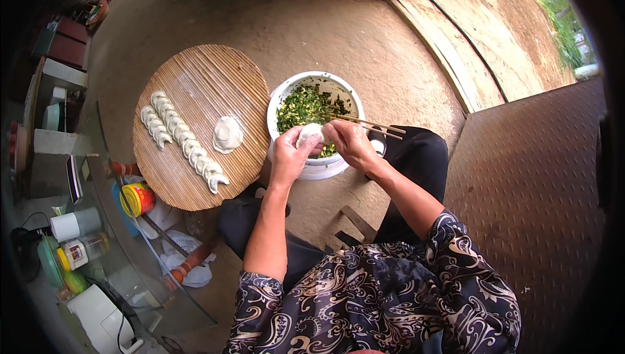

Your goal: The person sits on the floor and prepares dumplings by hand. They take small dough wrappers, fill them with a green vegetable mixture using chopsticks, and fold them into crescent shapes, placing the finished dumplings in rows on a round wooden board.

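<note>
Between my two hands, over the near rim of a white bowl [299, 78], is a pale dough dumpling [310, 132]. My left hand [293, 151] holds it from the left, thumb on its near side. The fingers of my right hand [349, 143] pinch its right edge. Chopped green and yellow filling [306, 105] lies in the bowl, and a pair of wooden chopsticks [371, 123] rests across its right rim. To the left, a round slatted board [205, 75] carries two rows of folded dumplings [183, 139] and a small stack of round dough wrappers [228, 134].
A glass table [146, 256] stands at the left, with a paper roll [66, 227], a yellow-lidded jar [73, 255] and a white appliance [100, 317]. Beneath its edge are a yellow-and-red tub [138, 198] and white plastic bags [188, 261]. A textured metal plate [527, 183] is at the right, near a doorway.
</note>
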The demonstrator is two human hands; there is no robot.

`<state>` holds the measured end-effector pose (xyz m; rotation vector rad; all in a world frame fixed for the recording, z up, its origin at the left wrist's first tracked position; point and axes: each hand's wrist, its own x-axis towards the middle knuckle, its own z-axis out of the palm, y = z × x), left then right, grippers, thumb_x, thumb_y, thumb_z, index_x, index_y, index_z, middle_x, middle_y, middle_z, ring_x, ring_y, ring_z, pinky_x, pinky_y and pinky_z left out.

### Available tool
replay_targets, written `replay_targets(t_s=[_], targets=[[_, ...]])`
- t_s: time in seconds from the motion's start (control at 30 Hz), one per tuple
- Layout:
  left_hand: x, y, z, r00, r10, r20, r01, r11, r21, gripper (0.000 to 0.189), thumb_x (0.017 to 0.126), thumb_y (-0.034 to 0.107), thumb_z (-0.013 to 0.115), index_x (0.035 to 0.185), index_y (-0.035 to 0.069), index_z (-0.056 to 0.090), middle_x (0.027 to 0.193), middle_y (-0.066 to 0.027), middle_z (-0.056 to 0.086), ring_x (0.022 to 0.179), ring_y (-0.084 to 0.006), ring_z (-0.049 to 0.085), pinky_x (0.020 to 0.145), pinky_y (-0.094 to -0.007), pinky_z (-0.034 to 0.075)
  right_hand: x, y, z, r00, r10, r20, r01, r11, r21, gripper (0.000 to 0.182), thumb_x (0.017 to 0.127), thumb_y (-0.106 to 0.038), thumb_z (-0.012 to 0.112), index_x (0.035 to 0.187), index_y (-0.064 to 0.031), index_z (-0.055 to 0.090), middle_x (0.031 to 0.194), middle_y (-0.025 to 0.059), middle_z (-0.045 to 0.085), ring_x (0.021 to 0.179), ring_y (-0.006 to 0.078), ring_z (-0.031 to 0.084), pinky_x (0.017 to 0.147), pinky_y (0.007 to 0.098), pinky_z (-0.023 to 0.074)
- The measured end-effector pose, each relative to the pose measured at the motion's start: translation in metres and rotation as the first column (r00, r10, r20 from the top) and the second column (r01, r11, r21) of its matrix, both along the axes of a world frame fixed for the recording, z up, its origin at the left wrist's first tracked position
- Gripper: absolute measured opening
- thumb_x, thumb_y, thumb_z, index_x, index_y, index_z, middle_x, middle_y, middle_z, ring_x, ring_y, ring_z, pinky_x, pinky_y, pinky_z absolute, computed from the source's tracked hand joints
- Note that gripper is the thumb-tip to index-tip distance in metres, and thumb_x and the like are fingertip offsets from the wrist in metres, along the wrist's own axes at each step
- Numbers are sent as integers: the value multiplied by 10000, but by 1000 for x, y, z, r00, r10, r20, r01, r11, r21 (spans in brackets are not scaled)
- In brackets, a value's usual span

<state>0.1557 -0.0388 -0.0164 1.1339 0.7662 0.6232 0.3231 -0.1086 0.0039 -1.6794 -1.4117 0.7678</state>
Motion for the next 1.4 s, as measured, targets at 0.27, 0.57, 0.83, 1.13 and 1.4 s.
replay_targets(t_s=[0.27, 0.57, 0.83, 1.13, 1.4], targets=[[-9, 1, -3, 1000, 0, -24, -1, 1000, -13, 241, 941, 142, 699, 1108, -28, 661, 939, -61, 714, 757, -112, 690, 699, -256, 586, -10, 3, -2, 997, -25, -72, 26, 1000, 12, 235, 979, -138, 587, 827, 39, 559, 672, 174, 527, 596, 248, 517, 585, 390, 424], [-25, 0, 1, 1000, 19, -23, -19, 1000, -5, 224, 944, 159, 698, 1086, -12, 668, 909, -39, 710, 744, -95, 678, 676, -245, 578, -24, 10, 3, 997, 4, -82, -10, 998, -66, 228, 973, -144, 593, 843, 43, 597, 690, 224, 561, 603, 344, 570, 584, 419, 447], [-45, -2, -1, 995, 96, 0, -96, 995, -7, 227, 938, 158, 704, 1092, -5, 666, 932, -39, 709, 747, -92, 677, 674, -237, 571, -43, 15, 4, 996, 45, -80, -49, 997, -52, 242, 969, -136, 592, 811, 46, 571, 675, 216, 569, 586, 356, 550, 584, 416, 447], [-68, -5, 3, 984, 174, 24, -173, 983, -55, 234, 943, 153, 698, 1103, -12, 653, 943, -41, 708, 752, -97, 681, 677, -240, 577, -67, 20, 2, 995, 62, -80, -61, 998, 6, 251, 984, -158, 577, 835, 41, 614, 662, 192, 584, 594, 267, 614, 588, 421, 459], [-86, -7, -4, 960, 277, 43, -277, 961, -9, 245, 959, 191, 679, 1083, -19, 652, 888, -45, 695, 712, -93, 668, 606, -238, 557, -90, 21, -1, 994, 69, -82, -72, 997, -35, 180, 985, -143, 584, 956, 21, 652, 659, 150, 596, 566, 235, 541, 587, 348, 468]])
